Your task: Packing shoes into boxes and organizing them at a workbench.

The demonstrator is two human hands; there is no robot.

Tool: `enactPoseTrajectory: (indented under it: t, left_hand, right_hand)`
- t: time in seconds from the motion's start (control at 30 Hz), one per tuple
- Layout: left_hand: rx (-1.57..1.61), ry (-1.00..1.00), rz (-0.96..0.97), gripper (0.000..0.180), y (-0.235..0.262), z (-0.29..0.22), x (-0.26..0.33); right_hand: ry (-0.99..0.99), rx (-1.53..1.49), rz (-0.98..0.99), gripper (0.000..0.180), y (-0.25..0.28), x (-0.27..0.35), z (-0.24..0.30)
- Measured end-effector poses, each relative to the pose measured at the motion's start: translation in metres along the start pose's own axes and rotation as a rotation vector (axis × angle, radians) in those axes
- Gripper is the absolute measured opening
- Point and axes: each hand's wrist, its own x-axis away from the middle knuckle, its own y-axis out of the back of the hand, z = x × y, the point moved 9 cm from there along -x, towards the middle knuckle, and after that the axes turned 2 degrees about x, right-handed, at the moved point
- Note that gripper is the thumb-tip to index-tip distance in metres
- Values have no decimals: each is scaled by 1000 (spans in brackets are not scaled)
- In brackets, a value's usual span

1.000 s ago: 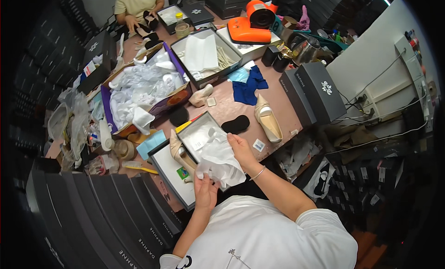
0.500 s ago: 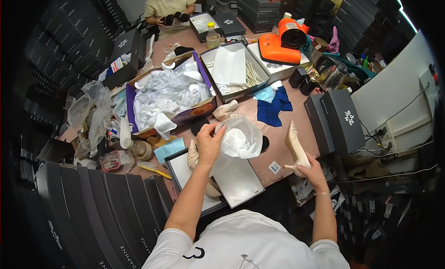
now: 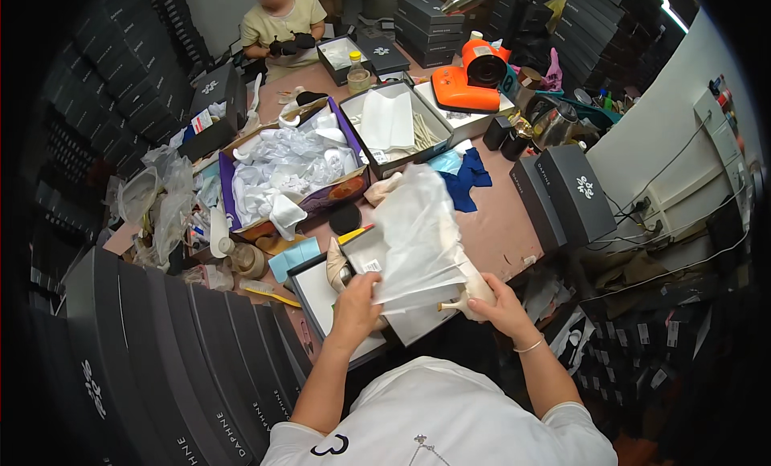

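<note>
Above an open shoe box [image 3: 309, 283], my left hand [image 3: 356, 307] pinches the lower edge of a thin white translucent sheet or bag [image 3: 414, 241]; I cannot tell which. My right hand [image 3: 499, 307] is closed around the heel end of a beige high-heeled shoe [image 3: 479, 289], its slim heel pointing left. The shoe's front part lies against the white film and is partly covered by it. A second beige shoe [image 3: 335, 261] rests in the box, partly hidden by my left hand. The box's other half [image 3: 418, 325] sits beneath the film.
Behind is a purple-sided box [image 3: 227, 195] of crumpled white paper, beside a dark box [image 3: 438, 151] of paper and sticks. Blue cloth [image 3: 470, 181] and an orange machine [image 3: 462, 93] lie farther right. Stacked dark shoe boxes [image 3: 152, 337] flank my left. Across the table, a person [image 3: 283, 24] handles dark shoes.
My right hand has brought the shoe left to the white film. My left hand has come down nearer me, and the film now hangs spread out along the shoe.
</note>
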Motion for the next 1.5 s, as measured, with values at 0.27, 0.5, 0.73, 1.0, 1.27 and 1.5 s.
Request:
enactPoseTrajectory:
  t: [0.27, 0.5, 0.73, 1.0, 1.27, 1.5]
  left_hand:
    - [1016, 161, -485, 18, -16, 17, 27]
    - [415, -587, 48, 46, -3, -113, 52]
    - [701, -654, 426, 46, -106, -142, 96]
    - [538, 135, 201, 46, -161, 24, -17]
    - [957, 539, -42, 26, -196, 122, -41]
    - [1296, 599, -505, 15, -19, 140, 29]
  right_hand:
    - [-85, -357, 239, 66, -56, 33, -17]
    - [238, -963, -231, 57, -57, 1, -35]
    - [100, -731, -293, 54, -26, -18, -52]
    - [62, 232, -488, 51, 89, -117, -79]
    - [-153, 1081, 118, 32, 93, -38, -135]
    - [34, 224, 202, 30, -40, -68, -24]
